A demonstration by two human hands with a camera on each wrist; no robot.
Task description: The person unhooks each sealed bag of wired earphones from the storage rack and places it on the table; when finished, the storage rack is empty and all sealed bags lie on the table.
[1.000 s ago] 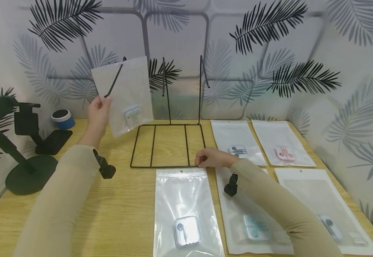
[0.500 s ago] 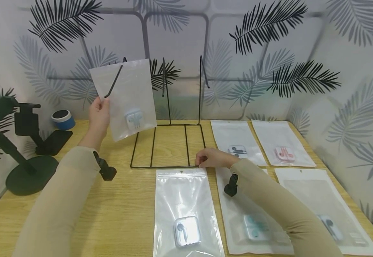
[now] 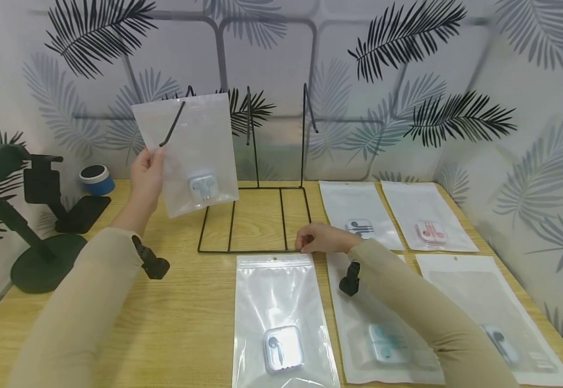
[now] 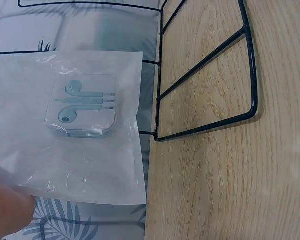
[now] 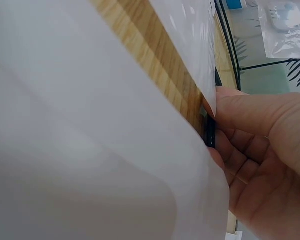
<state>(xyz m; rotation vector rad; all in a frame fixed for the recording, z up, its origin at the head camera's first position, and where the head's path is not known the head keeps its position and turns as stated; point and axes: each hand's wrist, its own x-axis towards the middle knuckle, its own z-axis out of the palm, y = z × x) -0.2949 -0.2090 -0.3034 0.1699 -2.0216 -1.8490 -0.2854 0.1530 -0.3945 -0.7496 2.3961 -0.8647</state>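
Note:
My left hand (image 3: 146, 175) pinches the left edge of a white zip bag (image 3: 184, 156) holding a clear case of pale blue earphones (image 4: 85, 106). Near the bag's top, the left hook (image 3: 172, 124) of a black wire rack (image 3: 257, 251) runs out in front of it, its rear part behind the bag. The bag tilts, lower right corner raised. My right hand (image 3: 322, 238) grips the front bar of the rack's base, thumb above and fingers curled beneath; the black bar (image 5: 210, 132) shows between them in the right wrist view.
Several bagged earphones lie on the right, including a silvery bag (image 3: 278, 291) in front of the rack and a bag with pink earphones (image 3: 429, 210). A dark green stand (image 3: 48, 264), a black phone holder (image 3: 82, 213) and a blue round container (image 3: 98, 180) stand at left.
The hooked bag has come down slightly and turned to face me more, its right side shifting right. My left hand has moved a little left. The right hand stays on the bar.

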